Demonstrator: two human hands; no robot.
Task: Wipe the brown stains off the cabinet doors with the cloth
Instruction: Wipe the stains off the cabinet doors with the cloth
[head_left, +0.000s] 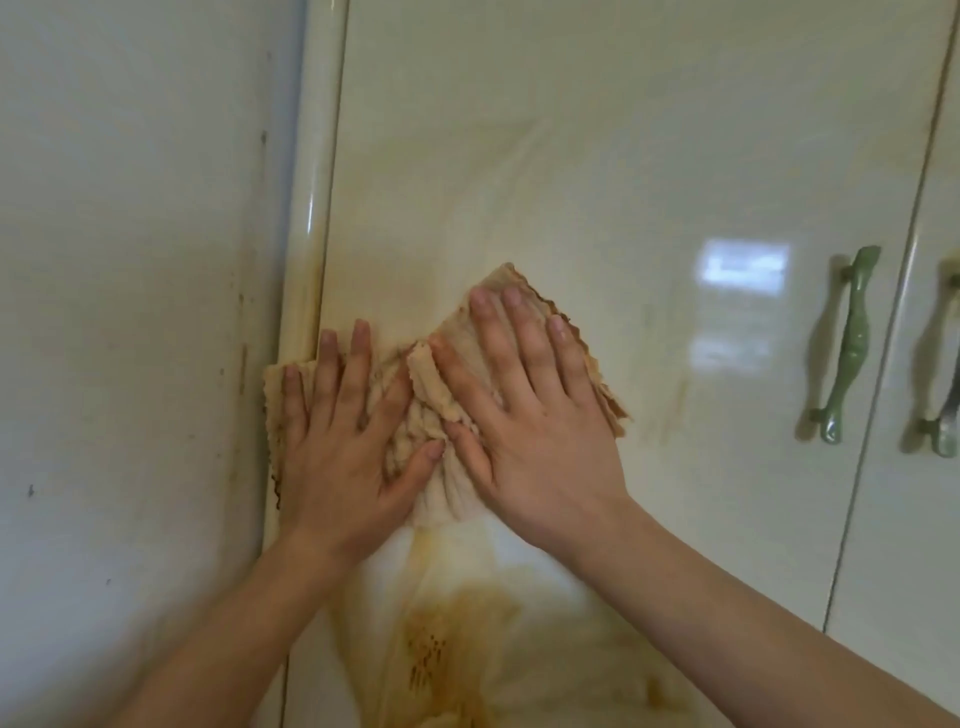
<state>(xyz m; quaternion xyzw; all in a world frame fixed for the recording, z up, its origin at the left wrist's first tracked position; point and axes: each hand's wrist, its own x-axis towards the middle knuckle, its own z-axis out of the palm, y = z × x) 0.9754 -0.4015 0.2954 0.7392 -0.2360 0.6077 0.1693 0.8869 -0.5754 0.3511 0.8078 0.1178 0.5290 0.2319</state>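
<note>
Both hands pressed a crumpled, beige, ribbed cloth (426, 410) flat against the glossy cream cabinet door (597, 156). The left hand (343, 441) lay over the cloth's left part, which lapped onto the rounded cream corner trim (311, 218) beside the door; the right hand (530, 415) covered the right part. The fingers (511, 332) of both hands were spread and extended, not clenched, pinning the cloth by palm pressure rather than gripping it.

The cloth looked soft and absorbent, bunched into folds between the two thumbs, its edges wavy and already tinted brownish. The door was smooth and reflective, so liquid residue would likely smear rather than soak in. Pale yellow-brown streaks (467, 171) fanned above the cloth, while the heaviest brown stain (457, 634), blotchy and speckled, sat below the hands near the bottom of the view. A faint streak (675, 410) marked the door just right of the cloth.

To do this step well, the pressure probably needed to stay even, with overlapping strokes carried down into the dark patch, and the cloth refolded to a cleaner face. Two green, curved, glazed handles (844, 348) stood well to the right.
</note>
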